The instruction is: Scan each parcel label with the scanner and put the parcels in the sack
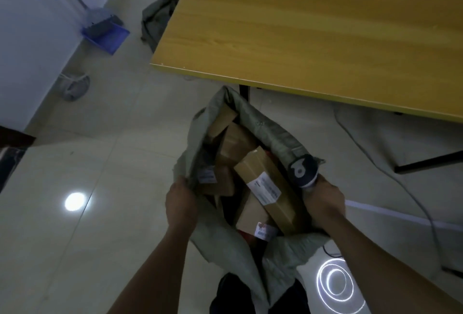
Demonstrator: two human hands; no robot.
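A grey-green sack (273,135) stands open on the tiled floor beside the table. Several brown cardboard parcels lie inside it; a long one (260,173) with a white label lies on top, slanting toward the lower right. My left hand (181,203) grips the sack's left rim. My right hand (323,201) grips the right rim together with the dark scanner (303,169), whose head sticks up above my fingers.
A wooden table (313,25) fills the upper right, with its black leg (426,162) near the sack. A blue tray (106,34) and another grey sack (156,16) lie on the floor at the back. A grey cable (411,195) runs along the floor at the right.
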